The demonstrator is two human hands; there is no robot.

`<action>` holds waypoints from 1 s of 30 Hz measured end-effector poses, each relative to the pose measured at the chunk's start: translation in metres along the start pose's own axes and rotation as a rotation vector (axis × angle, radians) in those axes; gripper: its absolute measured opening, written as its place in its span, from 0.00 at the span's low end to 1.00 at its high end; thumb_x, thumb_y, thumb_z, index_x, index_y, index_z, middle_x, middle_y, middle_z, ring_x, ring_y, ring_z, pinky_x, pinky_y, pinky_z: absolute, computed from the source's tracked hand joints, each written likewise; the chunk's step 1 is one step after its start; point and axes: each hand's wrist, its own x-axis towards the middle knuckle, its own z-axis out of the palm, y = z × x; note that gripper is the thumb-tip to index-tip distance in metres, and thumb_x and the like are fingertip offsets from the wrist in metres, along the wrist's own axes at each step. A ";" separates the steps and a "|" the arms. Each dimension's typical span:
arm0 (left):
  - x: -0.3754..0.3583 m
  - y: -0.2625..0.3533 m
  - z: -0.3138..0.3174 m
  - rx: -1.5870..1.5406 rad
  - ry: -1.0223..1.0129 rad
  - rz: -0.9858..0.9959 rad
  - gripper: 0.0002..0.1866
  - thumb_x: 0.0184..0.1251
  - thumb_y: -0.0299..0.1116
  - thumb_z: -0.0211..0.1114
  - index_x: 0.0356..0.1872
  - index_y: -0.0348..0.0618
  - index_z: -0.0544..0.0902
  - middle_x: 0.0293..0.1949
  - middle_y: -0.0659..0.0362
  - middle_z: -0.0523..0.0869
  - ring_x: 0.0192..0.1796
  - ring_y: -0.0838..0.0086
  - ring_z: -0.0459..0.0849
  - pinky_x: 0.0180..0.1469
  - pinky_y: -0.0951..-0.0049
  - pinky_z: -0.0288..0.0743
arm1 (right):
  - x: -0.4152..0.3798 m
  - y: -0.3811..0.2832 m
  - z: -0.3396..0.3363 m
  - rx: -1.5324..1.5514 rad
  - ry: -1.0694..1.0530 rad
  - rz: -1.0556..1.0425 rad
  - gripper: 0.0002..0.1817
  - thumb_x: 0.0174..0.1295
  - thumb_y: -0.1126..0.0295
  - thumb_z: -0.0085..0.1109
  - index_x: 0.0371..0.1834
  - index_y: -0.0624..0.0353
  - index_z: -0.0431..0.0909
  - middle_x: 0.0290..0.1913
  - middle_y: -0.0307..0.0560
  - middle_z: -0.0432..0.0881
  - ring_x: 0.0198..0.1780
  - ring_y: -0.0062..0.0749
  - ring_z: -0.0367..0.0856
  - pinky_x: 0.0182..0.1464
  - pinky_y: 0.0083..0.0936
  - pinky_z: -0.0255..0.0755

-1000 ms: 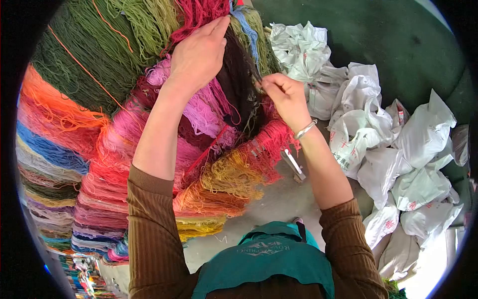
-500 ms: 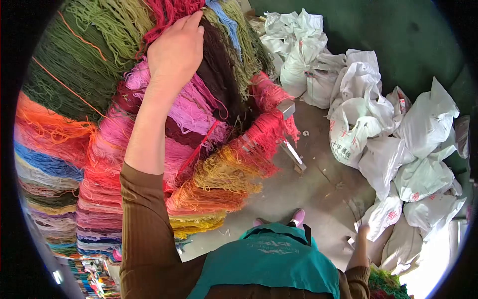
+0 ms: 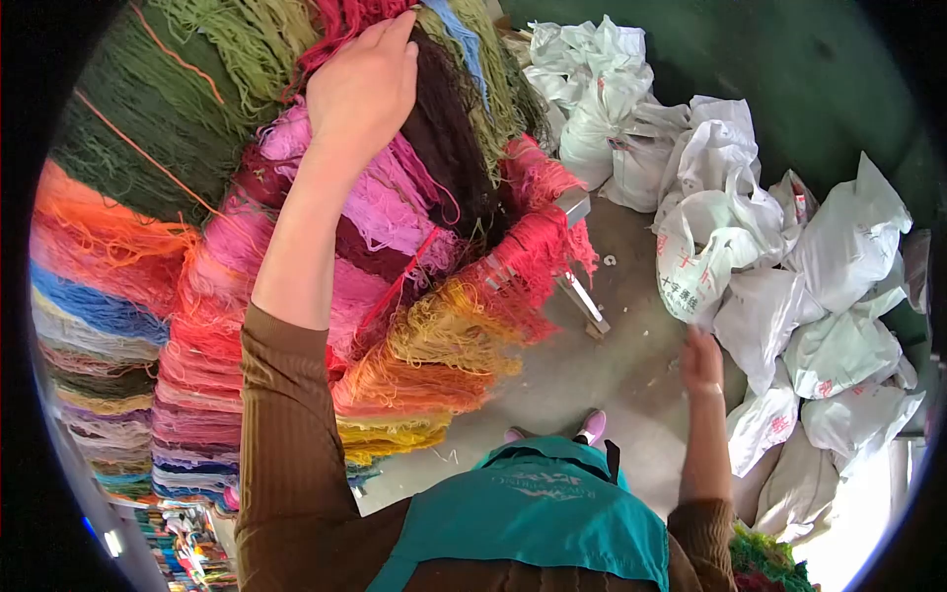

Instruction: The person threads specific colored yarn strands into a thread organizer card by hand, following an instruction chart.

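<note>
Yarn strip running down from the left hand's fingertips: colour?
Very dark brown, almost black: that yarn beside the left hand. Head view, the only one.

Left hand forward, right hand lower, blurred

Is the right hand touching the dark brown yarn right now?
Apart. The head view shows the right hand away from the dark brown yarn, with floor and red yarn visible between them.
</note>
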 end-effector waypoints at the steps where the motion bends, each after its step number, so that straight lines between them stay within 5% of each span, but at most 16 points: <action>1: 0.000 0.000 0.000 -0.006 -0.001 -0.006 0.19 0.72 0.39 0.49 0.60 0.49 0.75 0.53 0.56 0.82 0.51 0.60 0.82 0.52 0.63 0.76 | -0.003 -0.013 0.073 0.040 -0.172 0.046 0.06 0.65 0.75 0.56 0.44 0.59 0.77 0.23 0.28 0.64 0.19 0.10 0.57 0.19 0.12 0.49; 4: 0.000 0.007 -0.007 0.002 -0.006 -0.005 0.19 0.72 0.39 0.49 0.61 0.49 0.75 0.54 0.55 0.82 0.52 0.59 0.82 0.52 0.62 0.76 | -0.020 -0.038 0.257 0.030 -0.452 0.047 0.04 0.64 0.69 0.61 0.37 0.55 0.77 0.22 0.25 0.64 0.19 0.10 0.57 0.19 0.13 0.48; 6: 0.000 0.004 -0.005 -0.011 -0.019 -0.026 0.20 0.71 0.40 0.50 0.61 0.49 0.75 0.54 0.55 0.82 0.52 0.59 0.82 0.52 0.61 0.76 | -0.016 -0.038 0.329 -0.145 -0.547 -0.127 0.07 0.62 0.65 0.65 0.34 0.54 0.79 0.20 0.23 0.64 0.17 0.08 0.56 0.18 0.14 0.46; 10: -0.001 -0.001 -0.001 -0.027 -0.016 -0.029 0.20 0.71 0.40 0.50 0.61 0.49 0.74 0.54 0.56 0.81 0.52 0.59 0.82 0.52 0.61 0.76 | -0.006 -0.035 0.417 -0.135 -0.544 -0.306 0.11 0.58 0.73 0.65 0.45 0.58 0.81 0.25 0.26 0.72 0.18 0.08 0.58 0.18 0.12 0.48; 16: -0.001 -0.001 -0.001 -0.018 -0.011 -0.040 0.20 0.70 0.39 0.51 0.61 0.50 0.75 0.55 0.58 0.82 0.51 0.60 0.82 0.51 0.61 0.77 | -0.002 -0.033 0.454 -0.175 -0.491 -0.490 0.07 0.54 0.72 0.69 0.34 0.63 0.83 0.22 0.29 0.74 0.18 0.11 0.63 0.17 0.15 0.53; 30: -0.002 -0.001 0.000 -0.004 -0.004 -0.033 0.20 0.70 0.39 0.53 0.60 0.50 0.75 0.53 0.58 0.82 0.49 0.61 0.83 0.49 0.62 0.78 | -0.003 -0.045 0.413 -0.027 -0.629 -0.326 0.03 0.60 0.75 0.62 0.31 0.58 0.78 0.22 0.27 0.71 0.18 0.09 0.58 0.18 0.13 0.50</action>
